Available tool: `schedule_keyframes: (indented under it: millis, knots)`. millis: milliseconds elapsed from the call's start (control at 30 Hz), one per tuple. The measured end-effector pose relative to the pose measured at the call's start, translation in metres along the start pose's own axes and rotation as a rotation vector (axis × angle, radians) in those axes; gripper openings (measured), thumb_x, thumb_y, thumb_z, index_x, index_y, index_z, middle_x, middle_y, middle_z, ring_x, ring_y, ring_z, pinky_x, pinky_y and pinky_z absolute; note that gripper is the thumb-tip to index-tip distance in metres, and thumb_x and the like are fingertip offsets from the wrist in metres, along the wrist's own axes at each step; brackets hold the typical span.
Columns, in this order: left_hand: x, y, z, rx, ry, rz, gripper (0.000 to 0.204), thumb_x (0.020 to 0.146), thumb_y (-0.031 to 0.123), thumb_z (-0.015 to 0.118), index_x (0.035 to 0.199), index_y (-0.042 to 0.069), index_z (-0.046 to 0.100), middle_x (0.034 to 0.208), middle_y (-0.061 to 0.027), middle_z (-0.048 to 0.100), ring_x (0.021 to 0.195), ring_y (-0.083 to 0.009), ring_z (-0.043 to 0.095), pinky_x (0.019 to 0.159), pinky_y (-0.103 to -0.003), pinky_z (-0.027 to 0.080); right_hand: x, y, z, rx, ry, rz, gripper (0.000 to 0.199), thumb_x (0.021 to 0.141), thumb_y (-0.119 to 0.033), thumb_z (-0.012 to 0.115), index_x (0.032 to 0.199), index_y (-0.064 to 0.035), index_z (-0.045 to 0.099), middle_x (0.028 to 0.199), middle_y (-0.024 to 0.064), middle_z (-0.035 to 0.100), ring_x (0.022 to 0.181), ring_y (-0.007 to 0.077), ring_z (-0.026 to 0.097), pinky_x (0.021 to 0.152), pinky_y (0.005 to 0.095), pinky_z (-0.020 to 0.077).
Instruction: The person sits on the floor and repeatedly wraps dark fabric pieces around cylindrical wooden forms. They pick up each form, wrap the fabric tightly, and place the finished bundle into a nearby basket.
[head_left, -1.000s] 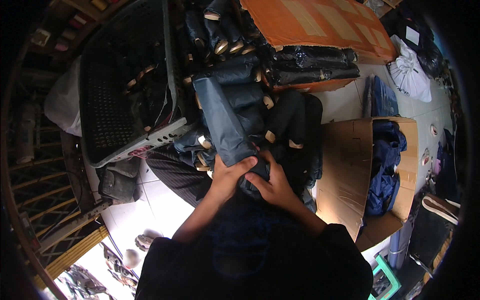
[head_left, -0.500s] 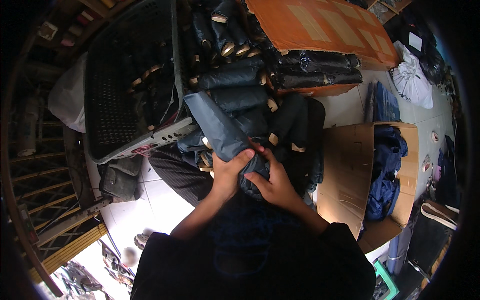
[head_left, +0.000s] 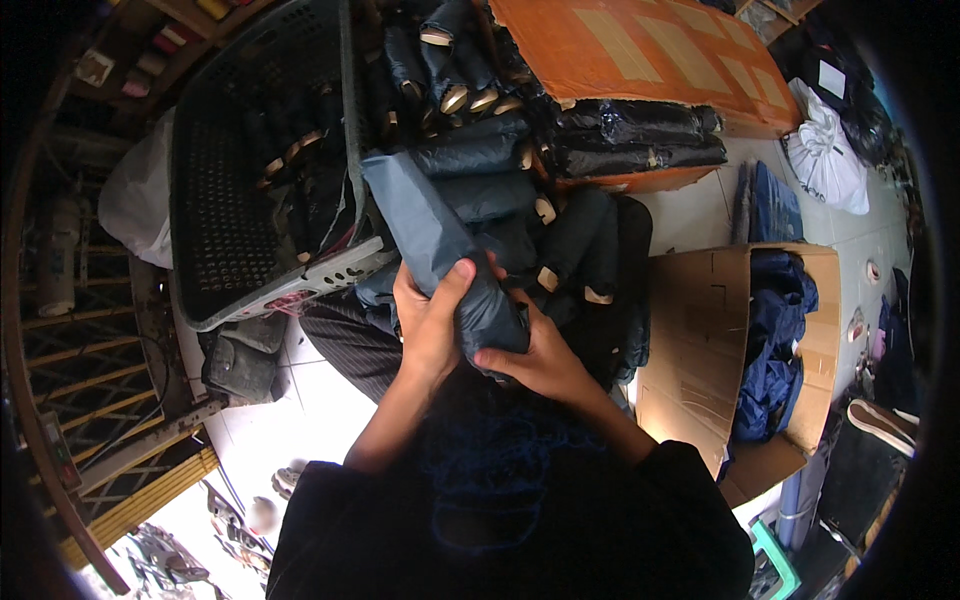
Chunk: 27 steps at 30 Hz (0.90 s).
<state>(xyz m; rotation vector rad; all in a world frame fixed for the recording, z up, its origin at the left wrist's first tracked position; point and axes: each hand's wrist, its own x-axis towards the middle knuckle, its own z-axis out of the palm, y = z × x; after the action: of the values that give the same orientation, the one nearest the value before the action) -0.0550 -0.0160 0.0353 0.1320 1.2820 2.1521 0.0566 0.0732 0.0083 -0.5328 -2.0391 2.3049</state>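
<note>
Between my two hands is a rolled bundle of dark blue-grey, slightly shiny sheet material [head_left: 428, 225], tilted with its far end up and to the left. My left hand [head_left: 428, 320] wraps its middle from the left, thumb lying across the top. Around the near end closes my right hand [head_left: 540, 352], its thumb pressing the near edge and its other fingers mostly hidden behind the roll. Similar dark rolls [head_left: 485, 197] with pale bands at their ends lie piled just beyond and beneath, some on my lap.
At left a black perforated plastic basket [head_left: 215, 255] lies on its side with more rolls inside. An orange taped carton [head_left: 640, 50] stands far right, dark packs under its flap. Nearer right, an open brown carton [head_left: 690, 340] holds blue material. A white sack [head_left: 828, 160] sits behind.
My left hand has slid farther up the roll and left, now around its middle. The near part of the roll shows more, while my right hand stays at the near end.
</note>
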Motion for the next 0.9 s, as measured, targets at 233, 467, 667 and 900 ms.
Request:
schedule_keyframes:
  millis: [233, 467, 667, 900]
  knots:
    - [-0.016, -0.005, 0.011, 0.052, -0.027, -0.059, 0.034, 0.079, 0.018, 0.071, 0.099, -0.007, 0.057, 0.09, -0.0142, 0.064, 0.081, -0.0232, 0.065, 0.075, -0.034, 0.053, -0.005, -0.012, 0.002, -0.119, 0.129, -0.178, 0.063, 0.08, -0.026, 0.069, 0.127, 0.007, 0.041, 0.111, 0.023, 0.059, 0.102, 0.0286, 0.061, 0.087, 0.0354, 0.046]
    - [-0.022, -0.013, 0.006, 0.013, -0.096, -0.067, 0.052, 0.078, 0.033, 0.069, 0.106, -0.006, 0.051, 0.094, -0.0179, 0.061, 0.092, -0.0288, 0.061, 0.083, -0.038, 0.049, 0.003, -0.012, 0.0, -0.217, 0.082, -0.23, 0.065, 0.081, -0.025, 0.066, 0.131, 0.0058, 0.038, 0.11, 0.0245, 0.058, 0.1, 0.0366, 0.061, 0.087, 0.0377, 0.0462]
    - [0.004, 0.004, -0.01, -0.174, -0.251, 0.036, 0.048, 0.078, 0.025, 0.071, 0.11, -0.006, 0.052, 0.099, -0.0178, 0.062, 0.098, -0.0275, 0.061, 0.085, -0.039, 0.049, 0.008, -0.008, -0.002, 0.031, -0.058, -0.056, 0.067, 0.084, -0.027, 0.063, 0.132, 0.0098, 0.033, 0.11, 0.0267, 0.058, 0.1, 0.0375, 0.061, 0.087, 0.0403, 0.0457]
    - [-0.016, 0.005, 0.0, 0.066, -0.064, -0.027, 0.038, 0.072, 0.008, 0.075, 0.103, -0.005, 0.057, 0.094, -0.0135, 0.064, 0.087, -0.0222, 0.063, 0.08, -0.034, 0.05, 0.004, 0.0, 0.016, -0.295, 0.219, -0.396, 0.052, 0.087, -0.019, 0.055, 0.127, 0.0104, 0.038, 0.102, 0.0287, 0.059, 0.096, 0.0406, 0.061, 0.085, 0.0407, 0.0456]
